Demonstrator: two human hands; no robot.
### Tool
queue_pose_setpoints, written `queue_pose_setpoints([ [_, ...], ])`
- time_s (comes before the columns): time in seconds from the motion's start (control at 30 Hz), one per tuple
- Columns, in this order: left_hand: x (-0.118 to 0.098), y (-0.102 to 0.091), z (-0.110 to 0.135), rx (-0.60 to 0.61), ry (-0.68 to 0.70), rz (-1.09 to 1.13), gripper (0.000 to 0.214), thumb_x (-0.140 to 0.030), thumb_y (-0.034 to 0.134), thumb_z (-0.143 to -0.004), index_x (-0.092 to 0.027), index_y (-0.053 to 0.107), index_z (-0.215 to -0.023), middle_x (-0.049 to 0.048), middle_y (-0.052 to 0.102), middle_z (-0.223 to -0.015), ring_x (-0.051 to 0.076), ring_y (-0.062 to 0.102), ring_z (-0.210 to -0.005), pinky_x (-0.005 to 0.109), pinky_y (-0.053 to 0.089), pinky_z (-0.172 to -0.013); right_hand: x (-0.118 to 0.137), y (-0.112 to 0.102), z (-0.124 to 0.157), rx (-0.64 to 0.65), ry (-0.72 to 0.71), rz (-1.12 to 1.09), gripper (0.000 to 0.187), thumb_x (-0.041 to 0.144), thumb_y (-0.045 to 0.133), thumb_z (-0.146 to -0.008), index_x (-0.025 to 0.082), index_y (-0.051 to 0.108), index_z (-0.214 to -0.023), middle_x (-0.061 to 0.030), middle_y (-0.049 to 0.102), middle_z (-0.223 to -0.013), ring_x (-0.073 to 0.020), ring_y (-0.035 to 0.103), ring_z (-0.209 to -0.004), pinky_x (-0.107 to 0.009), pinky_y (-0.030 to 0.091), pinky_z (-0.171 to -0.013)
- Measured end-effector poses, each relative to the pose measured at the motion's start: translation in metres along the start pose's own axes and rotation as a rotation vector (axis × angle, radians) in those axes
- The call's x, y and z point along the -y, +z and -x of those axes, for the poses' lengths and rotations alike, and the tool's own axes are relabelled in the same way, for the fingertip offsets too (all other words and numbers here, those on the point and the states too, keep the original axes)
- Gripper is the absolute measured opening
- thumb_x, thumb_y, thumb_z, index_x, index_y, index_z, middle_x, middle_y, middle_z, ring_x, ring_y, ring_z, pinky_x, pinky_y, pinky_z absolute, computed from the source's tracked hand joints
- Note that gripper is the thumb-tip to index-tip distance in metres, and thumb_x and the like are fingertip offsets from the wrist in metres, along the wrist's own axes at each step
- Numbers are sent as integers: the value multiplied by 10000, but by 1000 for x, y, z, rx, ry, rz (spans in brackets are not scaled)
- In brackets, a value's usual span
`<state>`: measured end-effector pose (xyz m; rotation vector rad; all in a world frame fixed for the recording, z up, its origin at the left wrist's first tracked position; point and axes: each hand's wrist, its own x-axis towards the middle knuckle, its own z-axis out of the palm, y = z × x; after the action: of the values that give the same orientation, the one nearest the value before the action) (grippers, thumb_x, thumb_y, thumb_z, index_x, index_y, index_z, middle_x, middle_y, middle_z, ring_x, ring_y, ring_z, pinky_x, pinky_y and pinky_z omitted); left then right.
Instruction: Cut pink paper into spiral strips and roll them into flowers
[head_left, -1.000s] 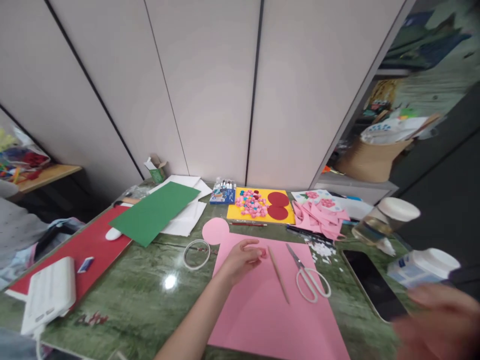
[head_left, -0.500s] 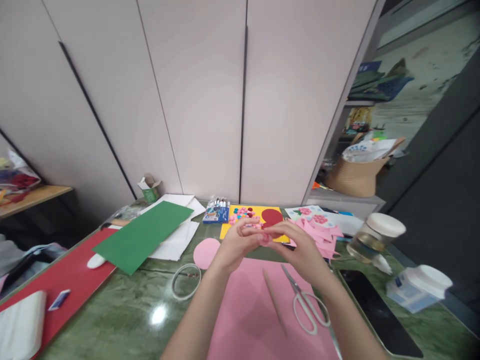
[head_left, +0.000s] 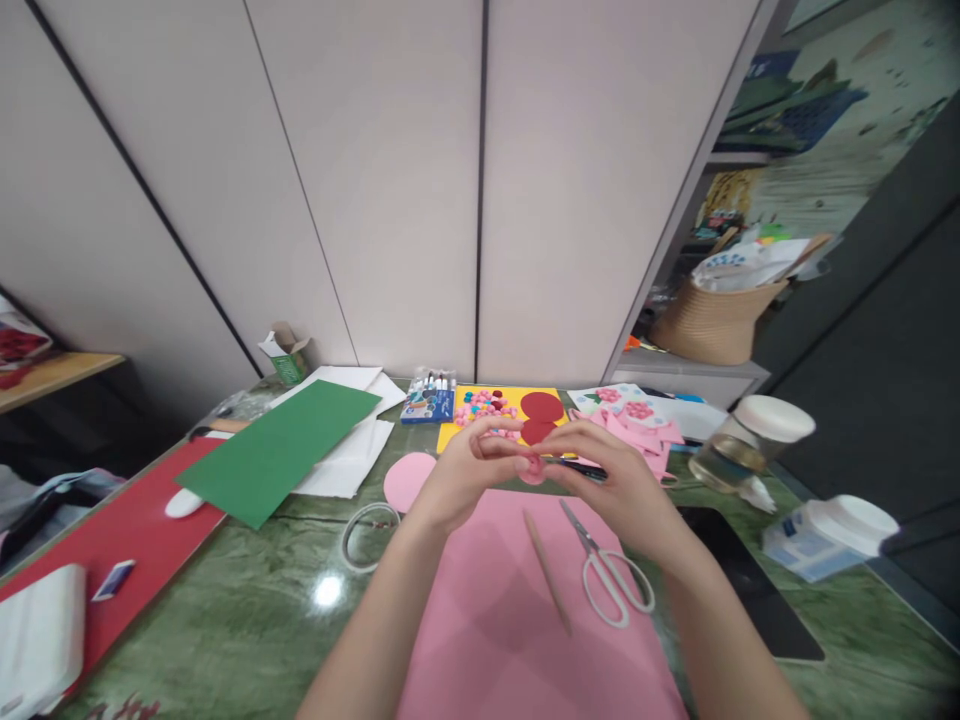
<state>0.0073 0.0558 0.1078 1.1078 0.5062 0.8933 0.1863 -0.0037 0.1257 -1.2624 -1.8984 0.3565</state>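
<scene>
Quietly, at the near side of a green table (head_left: pixel 270 640), a thin stick (head_left: pixel 547 572) and scissors (head_left: pixel 595 553) lie on a pink sheet (head_left: pixel 517 650). Above its far end, the left hand (head_left: pixel 466 470) and right hand (head_left: pixel 621 487) pinch a small pink piece (head_left: pixel 532 471) between their fingertips. It looks light, soft and easily crushed, probably best held gently by its edges. Farther off, pink balls (head_left: pixel 484 403) and red circles (head_left: pixel 541 406) sit on a yellow sheet (head_left: pixel 450 437).
</scene>
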Motion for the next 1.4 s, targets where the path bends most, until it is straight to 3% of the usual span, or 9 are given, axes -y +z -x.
queue_pose_setpoints([
  [0.3, 6, -2, -1, 81, -44, -14, 418, -167, 767, -642, -172, 563, -1007, 35, 712, -733, 140, 654, -642, 315, 483, -736, -3, -1, 1, 15, -37, 42, 180, 301, 635, -825, 323, 702, -990, -30, 629, -1010, -197, 604, -969, -357, 507, -852],
  [0.67, 5, -6, 0, 229, -171, -154, 383, -127, 749, -644, -181, 595, -991, 34, 714, -721, 156, 669, -689, 300, 482, -738, 6, -13, 5, 260, -24, 12, 109, 320, 622, -838, 314, 723, -876, -13, 610, -996, -165, 596, -934, -301, 485, -818],
  [0.8, 9, -2, -1, 142, -133, -100, 406, -156, 764, -638, -180, 586, -1002, 35, 719, -737, 157, 671, -681, 317, 477, -761, 0, -8, 4, 201, -47, 38, 116, 295, 580, -868, 279, 692, -895, -28, 605, -981, -174, 586, -928, -312, 486, -802],
  [1.03, 27, 12, -11, -177, -99, 158, 401, -205, 788, -614, -177, 563, -945, -1, 693, -707, 117, 648, -666, 317, 469, -817, -24, 9, -2, 4, -127, 306, 145, 220, 513, -901, 235, 643, -962, -61, 622, -995, -218, 552, -951, -408, 440, -849],
  [1.23, 33, 13, -13, -190, -80, 247, 405, -193, 794, -607, -163, 567, -941, 4, 692, -732, 103, 639, -665, 287, 458, -804, -25, 14, -4, -71, -217, 390, 101, 189, 537, -886, 207, 629, -926, -67, 633, -959, -222, 548, -926, -404, 432, -839],
  [1.4, 32, 8, -13, -155, -77, 183, 432, -172, 810, -574, -163, 576, -938, 11, 700, -713, 120, 645, -642, 285, 458, -749, -25, 10, -2, -17, -186, 317, 111, 218, 555, -884, 222, 633, -963, -55, 635, -972, -212, 555, -922, -382, 447, -817],
])
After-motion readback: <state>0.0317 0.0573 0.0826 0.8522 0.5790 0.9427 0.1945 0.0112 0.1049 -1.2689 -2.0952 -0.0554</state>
